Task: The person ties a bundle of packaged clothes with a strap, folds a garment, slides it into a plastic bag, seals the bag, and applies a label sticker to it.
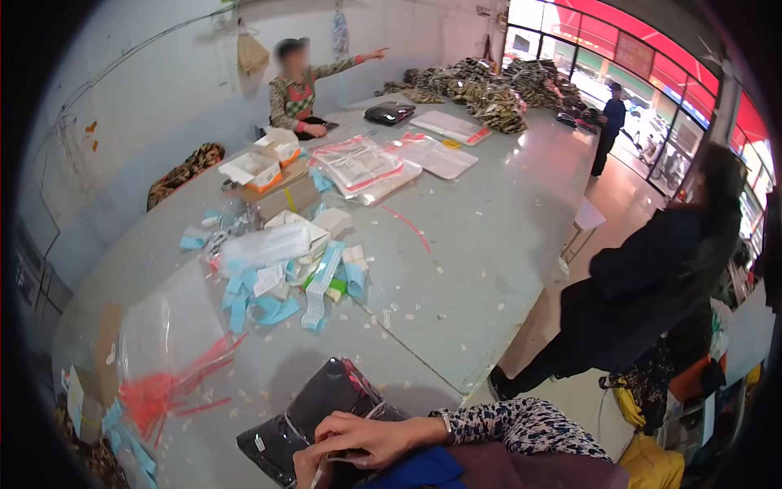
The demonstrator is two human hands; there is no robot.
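A folded black garment in a clear plastic bag (330,391) lies tilted at the table's near edge, a small white label near its left corner and a red patch near the top. My right hand (375,438), below a patterned sleeve, bends over the bag with its fingers closed on the plastic. Close against it, my left hand (306,467) grips the bag's lower edge; the bottom of the frame cuts most of this hand off. A strip of clear plastic shows between the two hands.
Flat plastic bags with red strips (167,342) lie to the left. Blue and white paper strips (326,281) and open boxes (252,171) are piled mid-table. Camouflage clothing (489,90) is heaped at the far end. One person (297,94) points; another in dark clothes (643,269) stands right.
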